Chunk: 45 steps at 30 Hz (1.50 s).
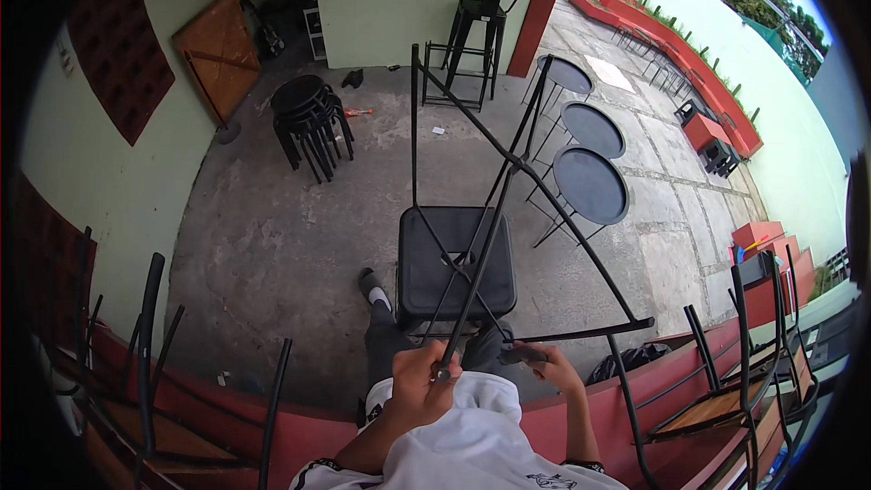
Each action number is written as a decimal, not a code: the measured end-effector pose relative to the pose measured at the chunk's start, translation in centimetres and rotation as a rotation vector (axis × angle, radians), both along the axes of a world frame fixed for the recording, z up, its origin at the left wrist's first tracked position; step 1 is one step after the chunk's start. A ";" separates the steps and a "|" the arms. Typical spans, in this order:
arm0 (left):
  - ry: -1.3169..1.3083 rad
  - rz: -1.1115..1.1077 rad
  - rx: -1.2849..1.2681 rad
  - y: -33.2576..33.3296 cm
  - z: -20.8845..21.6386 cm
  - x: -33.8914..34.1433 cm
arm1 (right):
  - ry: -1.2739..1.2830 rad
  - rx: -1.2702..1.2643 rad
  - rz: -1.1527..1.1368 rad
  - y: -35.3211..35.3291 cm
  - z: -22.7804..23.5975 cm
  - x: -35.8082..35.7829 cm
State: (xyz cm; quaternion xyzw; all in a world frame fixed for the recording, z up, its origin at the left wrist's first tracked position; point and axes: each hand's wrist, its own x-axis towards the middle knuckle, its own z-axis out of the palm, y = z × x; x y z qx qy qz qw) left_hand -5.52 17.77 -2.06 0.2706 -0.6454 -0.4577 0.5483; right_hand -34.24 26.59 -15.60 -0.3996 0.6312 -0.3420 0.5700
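The left hand (pixel 423 383) is closed around a black crossed-leg metal frame (pixel 518 163); the right hand (pixel 550 369) grips a small dark piece (pixel 523 355), its kind unclear, just beside the same frame; the frame rises before the white shirt (pixel 467 436), above a black square-seated stool (pixel 425 263); beyond stand stacked round stools (pixel 299 95), 1 tall bar chair (pixel 483 9) and 3 round tray tables (pixel 592 185).
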 end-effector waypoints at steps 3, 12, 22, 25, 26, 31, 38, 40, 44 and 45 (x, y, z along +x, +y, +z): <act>-0.007 -0.003 0.018 0.0 0.2 0.5 | 0.079 0.038 -0.003 0.0 -2.2 -1.3; -0.014 -0.138 -0.022 2.2 0.3 -1.2 | 0.169 -0.221 -0.527 -3.8 -2.6 -3.2; -0.005 -0.226 -0.002 3.1 -0.7 -1.0 | 0.477 -0.337 -0.507 -9.3 0.3 -4.7; -0.023 -0.199 0.013 3.4 -1.1 -1.2 | 0.706 -0.398 -0.291 -8.3 1.5 -4.0; -0.034 -0.192 0.008 3.4 -1.3 -1.2 | 0.762 -0.296 -0.153 -8.1 4.5 -2.6; -0.064 -0.324 0.046 3.0 -2.4 -1.7 | 0.573 -0.525 -0.109 -7.7 16.3 3.1; -0.049 -0.405 0.095 3.0 -2.9 -4.1 | 0.730 -1.234 0.061 -14.1 26.4 7.2; -0.061 -0.445 0.129 3.3 -2.3 -5.0 | 0.878 -1.261 0.272 -14.9 26.8 7.3; -0.022 -0.377 0.103 3.4 -2.5 -5.9 | 0.919 -1.204 0.401 -15.8 25.3 6.7; -0.019 -0.354 0.104 3.7 -2.1 -5.8 | 0.922 -1.203 0.391 -15.6 25.2 6.7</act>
